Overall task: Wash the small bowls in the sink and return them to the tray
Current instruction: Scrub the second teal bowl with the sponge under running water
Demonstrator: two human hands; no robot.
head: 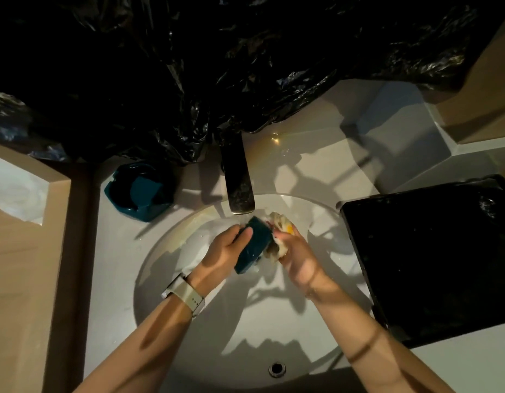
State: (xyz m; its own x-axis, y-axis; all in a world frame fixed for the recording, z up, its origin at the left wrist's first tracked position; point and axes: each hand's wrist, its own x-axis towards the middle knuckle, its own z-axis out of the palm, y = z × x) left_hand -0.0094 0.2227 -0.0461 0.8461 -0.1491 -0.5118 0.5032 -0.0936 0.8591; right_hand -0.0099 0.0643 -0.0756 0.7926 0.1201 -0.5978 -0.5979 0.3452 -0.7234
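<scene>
1. Teal ceramic under a dim tap: I hold a small bowl [252,245] over the sink [189,336], just below the faucet [238,188], my left hand [223,253] curled round its outer wall with the thumb on top.
2. Scrubbing is under way. My right hand [293,251] is clenched on a pale, yellow-flecked sponge [281,231], pressed against the bowl's open side.
3. More teal bowls [140,191] wait on the counter at the left of the faucet, nested and wet; I cannot tell how many.
4. Off to the right sits the black tray [429,265], wet and close beside the basin, where the clean bowl goes.
5. To do this step well, I judge I should keep the bowl tipped toward the sponge, turn it with my left fingers so the whole inside and rim get wiped, and stay low over the basin.
6. Wet glaze is likely slippery; a firm left grip matters, since a drop onto the hard basin could chip it.
7. A rinse under the faucet would follow before the tray; whether water is running, I cannot tell in this light.
</scene>
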